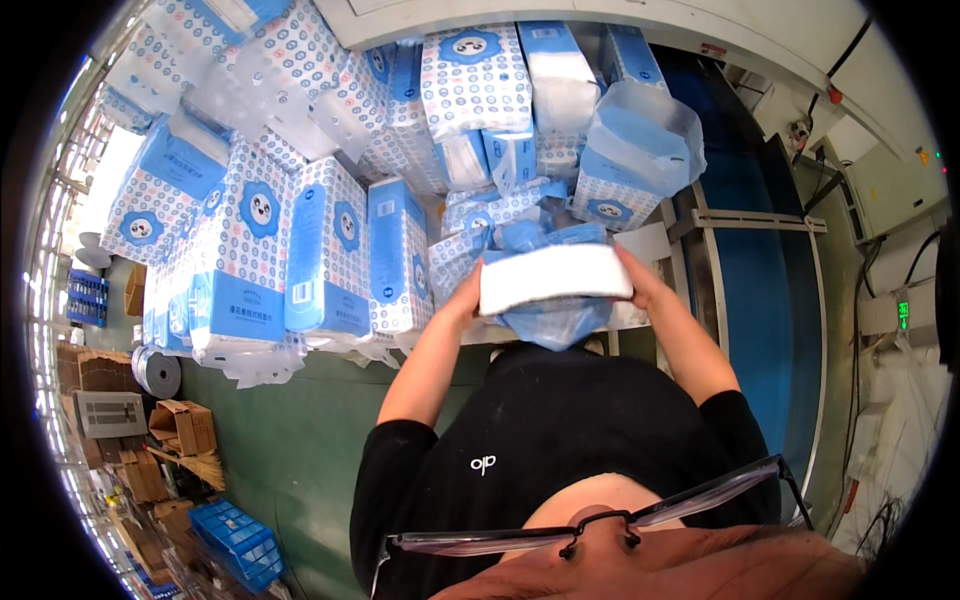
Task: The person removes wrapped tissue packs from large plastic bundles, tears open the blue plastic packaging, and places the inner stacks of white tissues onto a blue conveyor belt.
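A white block of stacked tissue paper (pixel 555 275) is held level in front of my body. My left hand (pixel 467 297) grips its left end and my right hand (pixel 638 277) its right end, with both sets of fingers partly hidden. Beneath it shows crumpled blue plastic film (pixel 558 326), possibly a bag; I cannot tell whether the block touches it. Just beyond the block lie loose blue-and-white printed bags (pixel 505 208). Behind my right hand stands a tissue pack (pixel 612 190) with its translucent blue top gaping.
Printed tissue packs (pixel 330 250) crowd the table's left and far sides. A blue conveyor belt (pixel 762 330) with metal rails runs along my right. A white machine housing (pixel 600 15) spans the far edge. Cardboard boxes (pixel 183 428) and a blue crate (pixel 238 545) sit on the green floor at left.
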Motion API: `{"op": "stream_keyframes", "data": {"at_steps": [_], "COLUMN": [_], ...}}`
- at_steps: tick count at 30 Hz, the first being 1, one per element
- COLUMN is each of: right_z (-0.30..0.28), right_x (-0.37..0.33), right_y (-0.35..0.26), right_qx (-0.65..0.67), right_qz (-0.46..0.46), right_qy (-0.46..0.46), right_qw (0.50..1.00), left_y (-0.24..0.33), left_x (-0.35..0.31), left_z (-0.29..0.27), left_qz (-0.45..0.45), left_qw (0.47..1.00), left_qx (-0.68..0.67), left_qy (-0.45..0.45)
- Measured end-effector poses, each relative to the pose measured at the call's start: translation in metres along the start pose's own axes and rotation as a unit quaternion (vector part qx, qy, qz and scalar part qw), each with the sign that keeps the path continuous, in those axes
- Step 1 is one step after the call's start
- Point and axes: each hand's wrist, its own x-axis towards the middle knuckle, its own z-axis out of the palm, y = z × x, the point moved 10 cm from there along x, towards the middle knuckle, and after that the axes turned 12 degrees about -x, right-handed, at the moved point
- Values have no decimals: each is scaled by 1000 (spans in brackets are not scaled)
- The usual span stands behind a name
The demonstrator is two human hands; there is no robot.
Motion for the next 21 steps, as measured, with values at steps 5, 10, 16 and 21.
{"op": "stream_keyframes", "data": {"at_steps": [5, 10, 16, 21], "right_z": [-14, 32, -2, 58], "right_x": [3, -2, 106, 61], "right_y": [15, -48, 36, -19], "right_qx": [-119, -490, 58, 353], "right_qz": [-181, -296, 71, 47], "right_qy": [42, 141, 144, 32], "right_qw": [975, 808, 985, 934], "left_y": [11, 10, 23, 39], "left_x": [-29, -26, -36, -56], "left_z": [-20, -56, -26, -49], "left_qz": [182, 145, 170, 267], "left_qw": [975, 924, 958, 920], "left_qx": [2, 354, 228, 286], "left_qy": [-126, -1, -37, 29]}}
